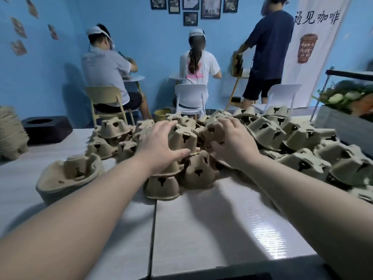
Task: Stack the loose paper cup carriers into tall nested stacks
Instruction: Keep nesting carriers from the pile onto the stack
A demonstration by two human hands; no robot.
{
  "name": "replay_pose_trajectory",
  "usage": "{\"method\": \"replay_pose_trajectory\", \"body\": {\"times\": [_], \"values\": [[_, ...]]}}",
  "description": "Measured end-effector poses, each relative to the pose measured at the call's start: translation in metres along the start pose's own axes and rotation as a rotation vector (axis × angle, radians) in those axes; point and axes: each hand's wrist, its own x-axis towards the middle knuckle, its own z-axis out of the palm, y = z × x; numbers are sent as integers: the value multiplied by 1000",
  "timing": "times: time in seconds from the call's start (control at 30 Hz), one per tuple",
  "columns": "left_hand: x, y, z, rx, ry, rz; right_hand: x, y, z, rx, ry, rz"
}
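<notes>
A big heap of loose brown pulp cup carriers (268, 134) covers the far half of the white table (222, 219). Both my arms reach into its middle. My left hand (159, 144) curls its fingers and thumb round an upturned carrier (182, 139) at the top of the heap. My right hand (234, 142) grips a neighbouring carrier (212, 130) from the right side. Below my hands lie two more carriers (161, 186), (198, 174) at the heap's near edge. A short nested stack (68, 178) lies tilted on the table at the left.
A tall nested stack (12, 134) lies at the far left edge, beside a black box (47, 128). A grey planter with flowers (347, 122) stands at the right. Three people work with their backs to me near the blue wall, with chairs behind the table.
</notes>
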Motion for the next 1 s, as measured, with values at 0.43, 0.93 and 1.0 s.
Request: {"method": "replay_pose_trajectory", "body": {"times": [0.43,0.93,1.0], "values": [[47,-2,22,30,-44,-79,64,25,12,-173,-137,-85],[30,9,8,-89,154,-28,53,21,2,-83,-70,-151],[25,16,1,-121,193,-19,42,19,-3,-51,-14,-127]]}}
